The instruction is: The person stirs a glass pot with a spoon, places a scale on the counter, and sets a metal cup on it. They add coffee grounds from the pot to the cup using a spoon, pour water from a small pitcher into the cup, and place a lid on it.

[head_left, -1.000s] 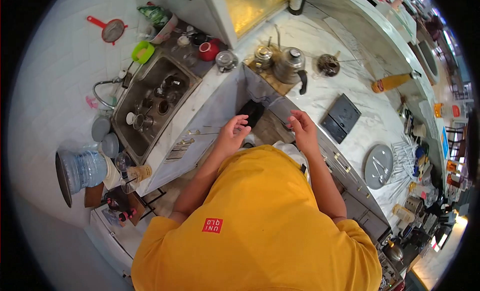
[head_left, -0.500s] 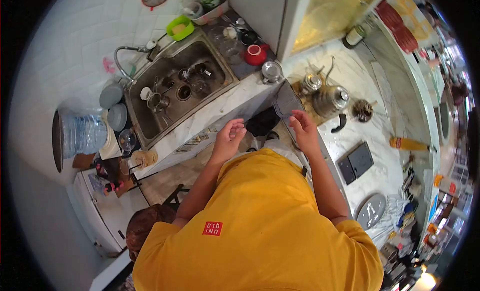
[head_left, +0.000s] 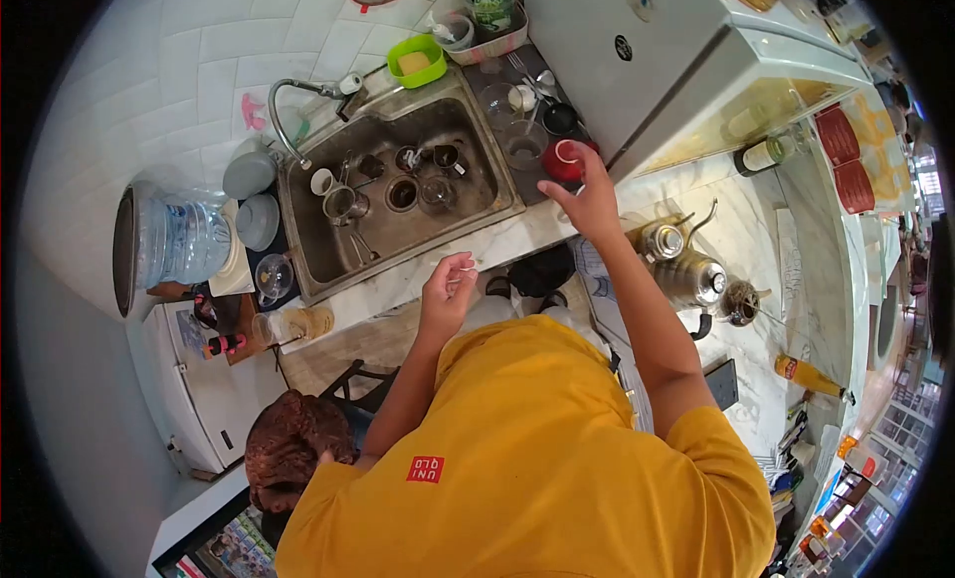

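R hand (head_left: 594, 198) is stretched out to the red cup (head_left: 562, 162), fingers spread over its near side and touching; can't tell if the grip has closed. The cup sits on the desk (head_left: 477, 242) just right of the sink (head_left: 398, 195), w/ glasses (head_left: 524, 143) just beside it. L hand (head_left: 448, 288) is curled narrow at the desk edge, maybe pinching sth thin and pale; can't tell. I'd judge the cup stiff, light, breakable, prob. slick if wet. I'd wrap the body, not pinch the rim.
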`<state>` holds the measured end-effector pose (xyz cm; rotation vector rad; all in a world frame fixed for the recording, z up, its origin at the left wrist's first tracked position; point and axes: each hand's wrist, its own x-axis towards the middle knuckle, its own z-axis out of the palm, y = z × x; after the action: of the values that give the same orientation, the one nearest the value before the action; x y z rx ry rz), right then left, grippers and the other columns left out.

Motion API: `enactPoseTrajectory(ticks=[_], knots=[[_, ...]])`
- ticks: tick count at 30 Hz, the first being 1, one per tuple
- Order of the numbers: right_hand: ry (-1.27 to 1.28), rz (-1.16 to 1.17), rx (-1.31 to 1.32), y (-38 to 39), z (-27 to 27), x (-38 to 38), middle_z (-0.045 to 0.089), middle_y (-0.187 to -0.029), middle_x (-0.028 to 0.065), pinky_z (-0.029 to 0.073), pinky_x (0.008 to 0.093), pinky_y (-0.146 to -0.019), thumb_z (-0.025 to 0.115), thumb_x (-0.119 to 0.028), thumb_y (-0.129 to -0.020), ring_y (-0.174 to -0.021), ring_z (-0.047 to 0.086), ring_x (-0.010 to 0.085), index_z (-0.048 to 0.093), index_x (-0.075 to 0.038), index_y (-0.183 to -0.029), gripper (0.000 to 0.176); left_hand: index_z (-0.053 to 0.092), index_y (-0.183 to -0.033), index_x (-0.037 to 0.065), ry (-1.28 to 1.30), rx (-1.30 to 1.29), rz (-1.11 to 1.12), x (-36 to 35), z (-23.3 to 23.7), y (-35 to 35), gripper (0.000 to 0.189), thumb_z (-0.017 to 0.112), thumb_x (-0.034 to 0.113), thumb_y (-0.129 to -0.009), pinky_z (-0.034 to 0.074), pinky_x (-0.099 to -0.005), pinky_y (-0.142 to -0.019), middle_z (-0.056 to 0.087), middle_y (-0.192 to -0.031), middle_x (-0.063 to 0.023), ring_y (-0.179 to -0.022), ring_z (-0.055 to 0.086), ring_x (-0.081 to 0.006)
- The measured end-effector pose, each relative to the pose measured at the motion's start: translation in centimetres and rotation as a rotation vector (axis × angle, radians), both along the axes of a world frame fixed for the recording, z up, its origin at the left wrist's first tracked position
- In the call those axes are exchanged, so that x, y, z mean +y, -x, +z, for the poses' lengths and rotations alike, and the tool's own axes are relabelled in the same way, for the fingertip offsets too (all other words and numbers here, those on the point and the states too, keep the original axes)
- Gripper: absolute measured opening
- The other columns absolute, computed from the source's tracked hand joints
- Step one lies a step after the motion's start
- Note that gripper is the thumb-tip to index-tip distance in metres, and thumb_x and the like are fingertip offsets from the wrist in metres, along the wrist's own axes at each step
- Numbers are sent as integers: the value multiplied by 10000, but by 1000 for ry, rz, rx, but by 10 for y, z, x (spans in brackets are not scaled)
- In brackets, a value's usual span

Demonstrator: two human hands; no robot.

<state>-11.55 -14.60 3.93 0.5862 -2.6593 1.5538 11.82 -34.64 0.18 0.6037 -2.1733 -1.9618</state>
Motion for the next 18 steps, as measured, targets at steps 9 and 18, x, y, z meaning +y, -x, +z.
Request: enactPoseTrajectory(ticks=[9,18], knots=[[-248,-65,96,44,-36,-78,546,-1367,227,466,439,-1033,922,-318,-682,-1253,547,391,400,-58,-1482,990,614,-1278,42,21,-43,-47,-69,-1,27,313,655,146,-986,492,-277,-869,686,-1143,-61,-1003,628,-118],[-85,-142,85,11,-23,-76,594,-1312,200,492,430,-1003,905,-212,-698,-1201,598,363,434,-48,-1446,899,564,-1317,15,-69,-68,-195,-96,-2,55,316,606,99,-1016,476,-282,-983,652,-1184,-88,-1099,604,-135]])
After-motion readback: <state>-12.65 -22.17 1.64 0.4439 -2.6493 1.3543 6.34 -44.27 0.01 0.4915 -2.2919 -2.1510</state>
